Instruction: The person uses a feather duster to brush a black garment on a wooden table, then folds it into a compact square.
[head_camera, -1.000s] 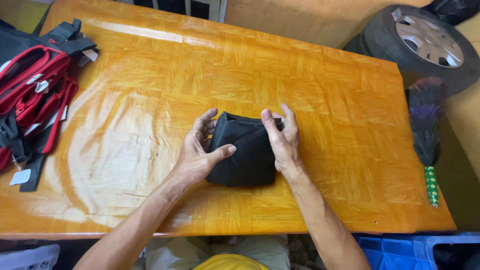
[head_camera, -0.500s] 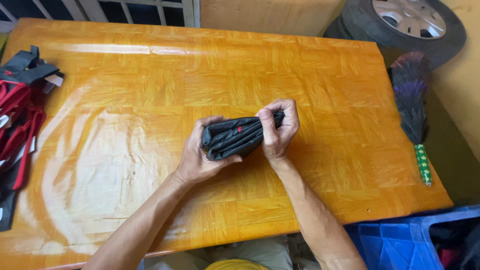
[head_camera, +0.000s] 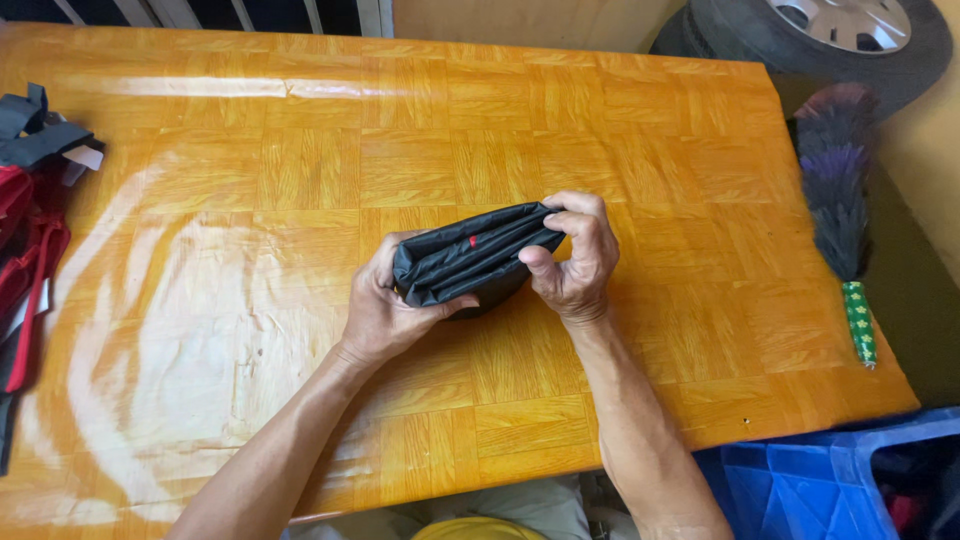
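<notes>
A black folded fabric bundle (head_camera: 470, 260) with a small red mark is lifted on edge just above the glossy orange wooden table (head_camera: 300, 150). My left hand (head_camera: 385, 310) grips its left end from below, thumb over the front. At the right end, my right hand (head_camera: 575, 260) pinches the folds together, fingers curled over the top edge. Both forearms reach in from the bottom of the view.
A red and black strapped bag (head_camera: 30, 230) lies at the table's left edge. A feather duster (head_camera: 840, 190) with a green handle rests beside the right edge. A car tyre (head_camera: 830, 35) sits beyond the far right corner, a blue plastic crate (head_camera: 800, 480) at bottom right.
The bundle lay flat on the table under both hands; it has since been squeezed together and raised on edge between my hands.
</notes>
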